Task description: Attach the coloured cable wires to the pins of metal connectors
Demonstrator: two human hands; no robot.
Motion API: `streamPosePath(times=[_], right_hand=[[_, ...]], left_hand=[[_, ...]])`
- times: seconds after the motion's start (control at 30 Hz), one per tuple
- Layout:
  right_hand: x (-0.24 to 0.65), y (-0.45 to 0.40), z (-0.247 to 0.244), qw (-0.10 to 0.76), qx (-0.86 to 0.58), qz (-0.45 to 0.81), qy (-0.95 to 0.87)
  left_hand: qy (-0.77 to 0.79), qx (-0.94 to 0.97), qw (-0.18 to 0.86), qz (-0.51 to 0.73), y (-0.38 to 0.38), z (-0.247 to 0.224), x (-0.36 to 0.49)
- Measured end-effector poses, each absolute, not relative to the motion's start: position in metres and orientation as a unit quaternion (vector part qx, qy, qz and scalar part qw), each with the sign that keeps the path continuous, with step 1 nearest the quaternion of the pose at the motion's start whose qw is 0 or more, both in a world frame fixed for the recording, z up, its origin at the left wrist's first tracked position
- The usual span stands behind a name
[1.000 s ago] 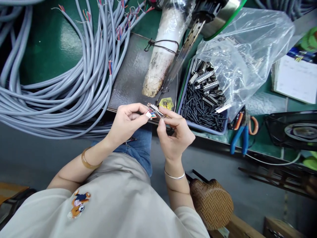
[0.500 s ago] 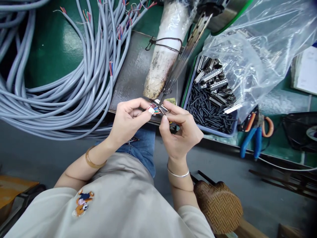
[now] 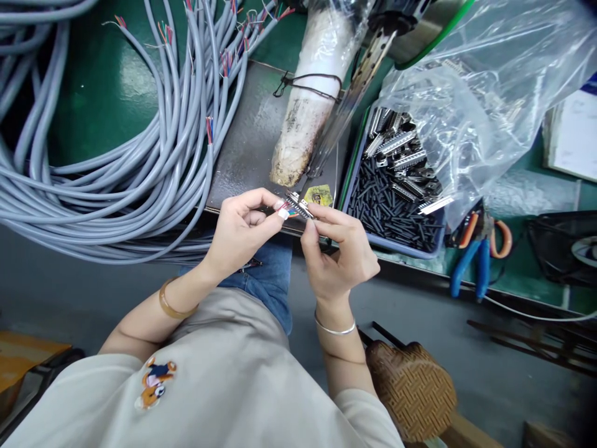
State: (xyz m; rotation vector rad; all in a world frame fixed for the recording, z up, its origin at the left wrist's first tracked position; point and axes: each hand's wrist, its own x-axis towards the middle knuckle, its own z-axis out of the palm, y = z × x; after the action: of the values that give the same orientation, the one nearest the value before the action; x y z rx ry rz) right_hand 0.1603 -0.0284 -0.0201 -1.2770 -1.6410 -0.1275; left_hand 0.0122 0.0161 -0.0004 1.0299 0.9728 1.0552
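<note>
My left hand (image 3: 240, 230) is closed, its thumb and finger pinching the coloured wires (image 3: 293, 214), with something white at the fingertips. Between my hands is a metal multi-pin connector (image 3: 301, 206), tilted down to the right. My right hand (image 3: 342, 249) grips the connector's right end with thumb and fingers. Just behind it, the tip of a soldering iron (image 3: 319, 155) points down towards the connector; whether they touch I cannot tell. The wires lie against the connector's near side, and their joints are too small to make out.
Grey cables (image 3: 163, 149) with stripped ends lie on the left. A white wrapped cylinder (image 3: 303, 124) stands beside the iron, near a yellow sponge (image 3: 319, 195). On the right are a bin (image 3: 431, 254) of connectors and black tubes, a plastic bag (image 3: 476, 124), and blue-handled pliers (image 3: 483, 267).
The connector shows more fully between my hands, and the iron's tip no longer overlaps the wires. My right fingers have shifted slightly downward onto the connector's end. More of the sponge shows.
</note>
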Motion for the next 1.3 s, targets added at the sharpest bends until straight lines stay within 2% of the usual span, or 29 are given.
streamPosePath(times=[0.23, 0.5, 0.63, 0.73, 1.07, 1.3], right_hand=[[0.159, -0.031, -0.016, 0.556, -0.536, 0.076, -0.63], [0.16, -0.028, -0.013, 0.525, -0.533, 0.029, -0.663], [0.16, -0.028, -0.012, 0.531, -0.538, 0.044, -0.653], [0.161, -0.028, -0.012, 0.525, -0.546, 0.064, -0.65], [0.16, -0.032, -0.016, 0.504, -0.539, -0.014, -0.675], [0.163, -0.032, -0.017, 0.494, -0.531, -0.025, -0.688]], left_hand=[[0.417, 0.442, 0.64, 0.47, 0.015, -0.003, 0.011], [0.426, 0.508, 0.554, 0.504, 0.017, -0.004, 0.02], [0.428, 0.53, 0.53, 0.506, 0.016, -0.006, 0.02], [0.421, 0.546, 0.525, 0.499, 0.014, -0.008, 0.019], [0.411, 0.504, 0.575, 0.496, 0.01, -0.005, 0.018], [0.423, 0.531, 0.528, 0.511, 0.01, -0.007, 0.02]])
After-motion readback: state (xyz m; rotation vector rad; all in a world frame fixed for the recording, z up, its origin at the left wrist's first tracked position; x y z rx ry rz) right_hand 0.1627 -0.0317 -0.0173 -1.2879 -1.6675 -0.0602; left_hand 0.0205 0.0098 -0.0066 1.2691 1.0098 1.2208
